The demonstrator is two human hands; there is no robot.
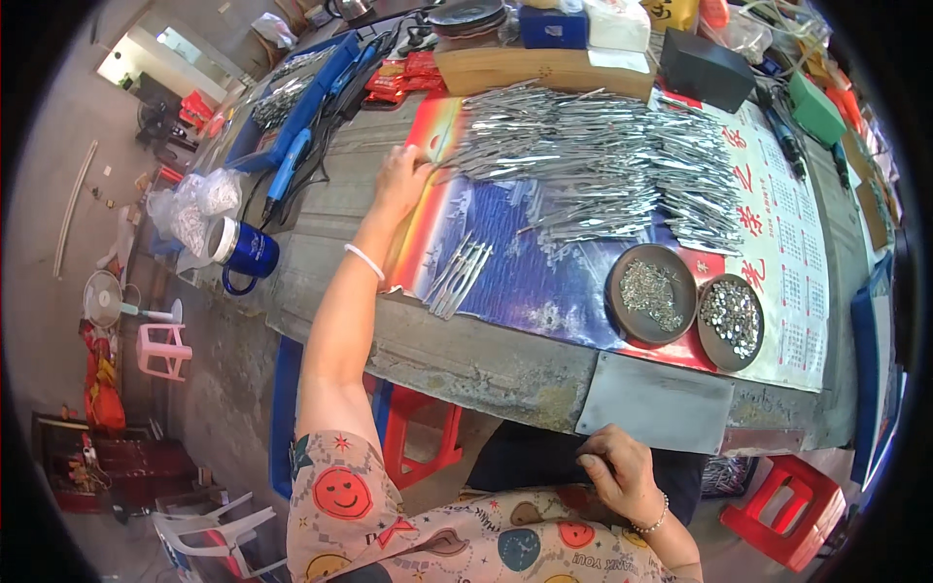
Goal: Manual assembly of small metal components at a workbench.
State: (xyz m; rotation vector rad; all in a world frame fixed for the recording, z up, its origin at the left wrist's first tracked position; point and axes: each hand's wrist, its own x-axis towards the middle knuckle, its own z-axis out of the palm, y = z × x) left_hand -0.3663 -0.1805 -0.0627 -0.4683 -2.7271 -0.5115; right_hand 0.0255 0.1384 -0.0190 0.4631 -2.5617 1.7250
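Left hand (401, 180) is stretched way out across the workbench (486, 364), fingers reaching into the near-left edge of a big heap of shiny metal strips (593, 160). Looks like the fingertips are closing on the ends of a few strips, but I can't tell for sure whether it's actually pinching any — too small to see. There's a white bracelet (365, 260) on that wrist.

Right hand (622, 474) is down low, near the lap, just below a plain grey metal plate (653, 403) that sits at the bench's front edge. Fingers are curled in loosely, resting on dark cloth, nothing visible in the grip.

Between the heap and the bench edge there's a small separate bundle of the same strips (459, 277), lying on a colourful poster calendar (777, 291) that covers the bench top. To the right of that — two round dark dishes side by side, the left dish (649, 293) and the right dish (731, 321), both full of tiny silvery bits. A blue mug (245, 253) sits at the far left edge of the bench, well away from both hands.
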